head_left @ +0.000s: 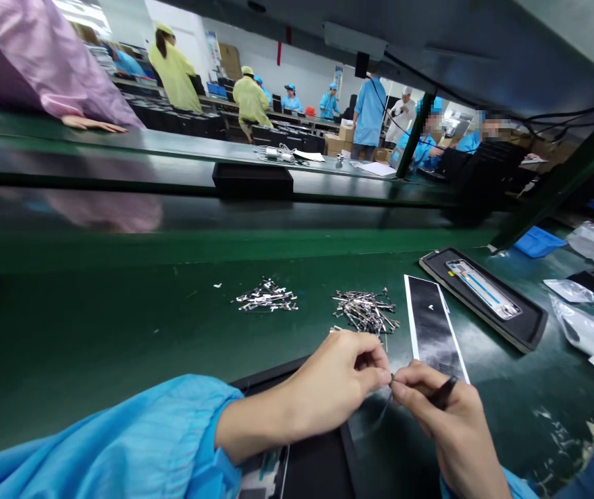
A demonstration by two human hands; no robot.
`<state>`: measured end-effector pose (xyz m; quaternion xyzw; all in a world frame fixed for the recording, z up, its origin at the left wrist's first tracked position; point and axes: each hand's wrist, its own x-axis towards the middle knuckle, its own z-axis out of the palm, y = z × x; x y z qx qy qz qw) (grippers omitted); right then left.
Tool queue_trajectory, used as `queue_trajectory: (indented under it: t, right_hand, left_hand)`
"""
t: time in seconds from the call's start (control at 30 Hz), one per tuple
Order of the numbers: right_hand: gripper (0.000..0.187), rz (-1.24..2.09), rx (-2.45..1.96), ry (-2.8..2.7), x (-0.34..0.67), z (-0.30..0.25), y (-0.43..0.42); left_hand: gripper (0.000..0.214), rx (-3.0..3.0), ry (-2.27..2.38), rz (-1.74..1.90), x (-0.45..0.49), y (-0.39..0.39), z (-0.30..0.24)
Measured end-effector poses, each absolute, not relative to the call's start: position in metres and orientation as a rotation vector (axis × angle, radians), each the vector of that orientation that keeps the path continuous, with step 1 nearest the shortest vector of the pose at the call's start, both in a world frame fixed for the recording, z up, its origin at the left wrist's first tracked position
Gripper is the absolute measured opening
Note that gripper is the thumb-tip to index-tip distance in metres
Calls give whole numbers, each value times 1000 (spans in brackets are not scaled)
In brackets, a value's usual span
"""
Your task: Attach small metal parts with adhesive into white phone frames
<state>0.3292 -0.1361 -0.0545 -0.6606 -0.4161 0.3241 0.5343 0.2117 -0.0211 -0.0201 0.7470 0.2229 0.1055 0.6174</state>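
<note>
Tiny dark part (391, 380) between fingertips (381, 376); left hand (335, 378), right hand (447, 416) both pinching it; black tool (443, 393) in right grip.

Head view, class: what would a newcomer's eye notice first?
Probably the blue-sleeved left hand and the right hand, close together at lower centre-right. Beyond them, two loose piles of thin black-and-silver strips lie on the glossy green tabletop. A shiny pink sleeve fills the upper left.
</note>
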Motion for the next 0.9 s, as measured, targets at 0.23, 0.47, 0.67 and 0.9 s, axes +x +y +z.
queue_trajectory:
  t: [0.23, 0.47, 0.67, 0.9]
  right_hand:
    - [19, 496, -1587, -1252, 324, -50, -137]
    - [16, 585, -1548, -1307, 333, -55, -134]
    - [21, 458, -1629, -1264, 318, -45, -136]
    - [13, 311, -1770, -1388, 327, -48, -128]
  left_hand:
    - [14, 1553, 542, 172, 209, -18, -13]
    - [8, 1541, 533, 191, 208, -21, -10]
    - [10, 1528, 531, 163, 206, -21, -7]
    - [13, 1379, 561, 170, 202, -17, -8]
